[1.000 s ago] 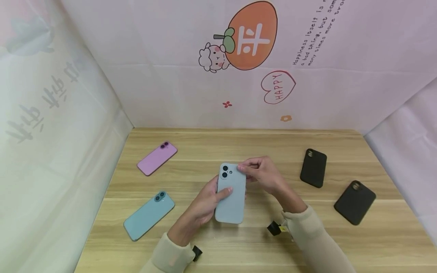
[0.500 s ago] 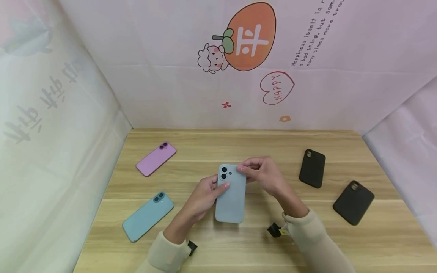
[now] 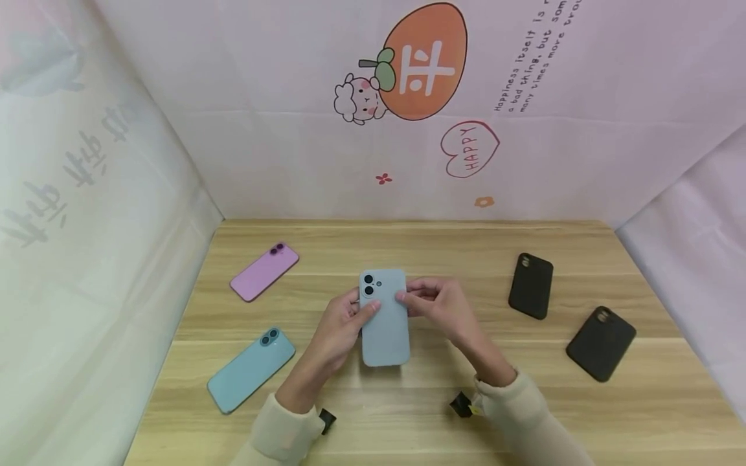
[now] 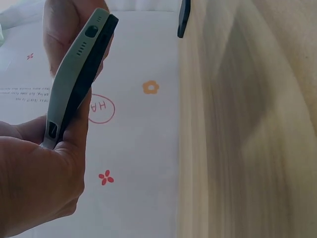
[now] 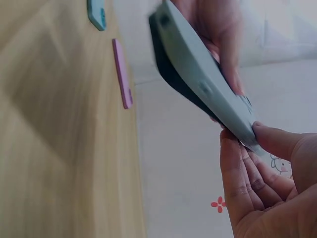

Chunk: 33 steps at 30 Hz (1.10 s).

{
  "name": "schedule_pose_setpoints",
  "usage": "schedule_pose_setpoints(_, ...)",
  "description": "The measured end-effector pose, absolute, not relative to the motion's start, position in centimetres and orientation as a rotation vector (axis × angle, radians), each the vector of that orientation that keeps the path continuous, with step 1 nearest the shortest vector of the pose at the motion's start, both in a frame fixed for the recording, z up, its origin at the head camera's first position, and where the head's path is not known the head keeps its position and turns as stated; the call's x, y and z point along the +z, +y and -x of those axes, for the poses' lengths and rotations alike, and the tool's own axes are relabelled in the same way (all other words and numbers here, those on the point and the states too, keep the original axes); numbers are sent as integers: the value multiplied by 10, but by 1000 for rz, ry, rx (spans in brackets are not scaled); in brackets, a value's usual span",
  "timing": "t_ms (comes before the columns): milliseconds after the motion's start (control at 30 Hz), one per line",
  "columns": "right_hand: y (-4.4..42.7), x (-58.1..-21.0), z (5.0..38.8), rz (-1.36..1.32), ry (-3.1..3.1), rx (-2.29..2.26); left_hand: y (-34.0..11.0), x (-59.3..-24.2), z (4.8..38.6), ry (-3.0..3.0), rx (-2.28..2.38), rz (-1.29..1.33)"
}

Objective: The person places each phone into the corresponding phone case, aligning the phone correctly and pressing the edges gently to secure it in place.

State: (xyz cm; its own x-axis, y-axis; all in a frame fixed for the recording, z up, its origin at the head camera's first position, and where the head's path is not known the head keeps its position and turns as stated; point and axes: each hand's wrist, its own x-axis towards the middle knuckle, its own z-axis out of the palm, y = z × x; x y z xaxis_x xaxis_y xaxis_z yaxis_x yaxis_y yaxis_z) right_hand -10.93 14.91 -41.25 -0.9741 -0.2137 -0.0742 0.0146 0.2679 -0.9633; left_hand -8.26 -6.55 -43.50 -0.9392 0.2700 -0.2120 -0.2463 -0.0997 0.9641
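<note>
A pale grey-blue phone case (image 3: 386, 333), back side up, is held above the table in the head view. The dark face of a phone (image 4: 90, 72) shows inside it in the left wrist view, standing out past the case's edge at one end. My left hand (image 3: 335, 327) grips the case's left side, thumb across the back below the camera lenses; its other fingers are partly hidden underneath. On the opposite side, my right hand (image 3: 445, 307) pinches the upper right edge between thumb and fingers. The right wrist view shows those fingers (image 5: 237, 183) under the rim.
Lying at left on the wooden table (image 3: 326, 243) are a pink phone (image 3: 265, 272) and a teal phone (image 3: 247, 375). Two black phone cases (image 3: 531, 286) (image 3: 601, 344) lie at right. A white printed cloth (image 3: 280, 149) stands behind the table.
The case and phone have shifted left and a little away from me, with both hands. My right thumb has slid from the top corner to lower on the right edge.
</note>
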Motion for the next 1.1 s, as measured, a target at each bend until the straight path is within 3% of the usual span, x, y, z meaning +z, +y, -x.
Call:
schedule_pose_setpoints(667,137,-434,88,186,2373,-1722,-71,-429,88,1913,2181,112)
schedule_pose_setpoints(1100,151,-419,89,618,2462,-1514,-91,-426,90,1730,2091,-58)
